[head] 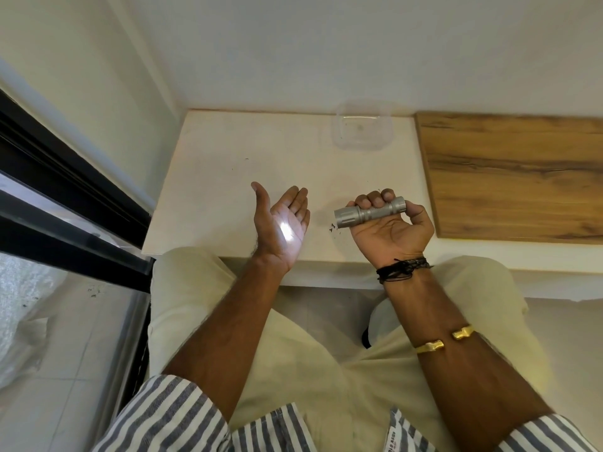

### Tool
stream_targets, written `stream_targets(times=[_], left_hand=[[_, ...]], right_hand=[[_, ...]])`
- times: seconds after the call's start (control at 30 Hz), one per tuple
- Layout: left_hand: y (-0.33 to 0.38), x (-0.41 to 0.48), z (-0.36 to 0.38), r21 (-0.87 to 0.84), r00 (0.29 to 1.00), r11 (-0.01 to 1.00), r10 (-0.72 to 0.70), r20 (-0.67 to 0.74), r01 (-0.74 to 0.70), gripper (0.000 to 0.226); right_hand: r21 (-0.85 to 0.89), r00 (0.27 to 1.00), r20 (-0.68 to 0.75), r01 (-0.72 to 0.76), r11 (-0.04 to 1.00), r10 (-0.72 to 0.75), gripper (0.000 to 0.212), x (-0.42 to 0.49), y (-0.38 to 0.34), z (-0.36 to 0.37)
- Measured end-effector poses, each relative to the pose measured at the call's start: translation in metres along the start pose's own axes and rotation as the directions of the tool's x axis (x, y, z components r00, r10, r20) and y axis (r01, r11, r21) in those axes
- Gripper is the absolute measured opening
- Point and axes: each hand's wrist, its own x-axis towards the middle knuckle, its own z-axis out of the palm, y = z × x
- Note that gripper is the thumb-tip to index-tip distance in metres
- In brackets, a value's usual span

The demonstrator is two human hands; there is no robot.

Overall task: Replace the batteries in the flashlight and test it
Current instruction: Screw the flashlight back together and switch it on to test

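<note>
Clear plastic container (pixel 359 132) on white table (pixel 228 164), wooden board (pixel 515 174)

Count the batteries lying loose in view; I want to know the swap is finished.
0. None on the white tabletop or in the clear container; the flashlight in the right hand is lit.

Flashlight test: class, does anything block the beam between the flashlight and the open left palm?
Nothing visible does. The right hand aims the flashlight across an open gap, and a bright spot lands on the left hand.
</note>
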Motion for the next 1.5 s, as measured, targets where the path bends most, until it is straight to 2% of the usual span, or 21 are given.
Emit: stream_targets(times=[0.27,0.87,0.97,1.07,1.13,1.17,1.23,1.27,1.3,1.33,1.4,1.5], left_hand=[[-0.001,-0.001,0.001,0.028,1.000,1.000,0.013,-0.021,-0.013,0.094],[-0.003,0.000,0.001,0.022,0.999,0.999,-0.043,0.017,0.043,0.097],[-0.005,-0.001,0.001,0.034,0.998,0.998,-0.048,0.034,0.047,0.099],[-0.005,0.000,0.001,0.034,0.999,0.999,-0.043,0.014,0.042,0.098],[-0.003,0.001,-0.001,0.008,0.999,1.000,-0.025,-0.029,0.026,0.098],[-0.002,0.002,-0.002,0.005,0.998,1.000,-0.009,-0.057,0.009,0.098],[-0.001,0.003,-0.004,0.018,0.994,0.999,0.029,-0.107,-0.027,0.098],[0.000,0.004,-0.005,0.023,0.991,0.999,0.045,-0.123,-0.043,0.098],[0.000,0.004,-0.006,0.029,0.989,0.998,0.059,-0.135,-0.055,0.098],[0.000,0.005,-0.007,0.035,0.987,0.997,0.070,-0.144,-0.066,0.098],[0.000,0.006,-0.009,0.045,0.984,0.996,0.085,-0.154,-0.079,0.097],[-0.001,0.006,-0.009,0.067,0.983,0.994,0.096,-0.157,-0.086,0.096]], right_hand=[[0.016,0.998,-0.061,0.035,0.999,-0.034,0.014,0.001,0.000,0.000],[0.042,1.000,-0.015,0.002,0.999,-0.002,0.021,-0.001,-0.002,0.000],[-0.045,1.000,-0.014,-0.024,0.999,0.023,0.014,0.001,-0.003,0.002],[-0.251,0.996,-0.082,-0.042,0.967,0.022,0.018,0.003,-0.002,0.003],[-0.481,0.994,-0.097,0.006,0.877,-0.060,0.019,0.005,-0.003,0.002],[-0.635,0.989,-0.063,0.065,0.770,-0.136,0.018,0.005,-0.003,0.002],[-0.895,0.948,0.089,0.211,0.393,-0.307,0.020,0.004,-0.004,0.000],[-0.943,0.907,0.176,0.267,0.200,-0.382,0.021,0.003,-0.003,-0.001],[-0.949,0.859,0.252,0.310,0.061,-0.445,0.021,0.002,-0.002,-0.002],[-0.934,0.810,0.314,0.358,-0.006,-0.495,0.021,0.001,-0.002,-0.002],[-0.875,0.731,0.397,0.484,0.011,-0.554,0.020,0.000,-0.001,0.002],[-0.809,0.712,0.422,0.575,0.122,-0.561,0.023,0.001,-0.003,0.008]])
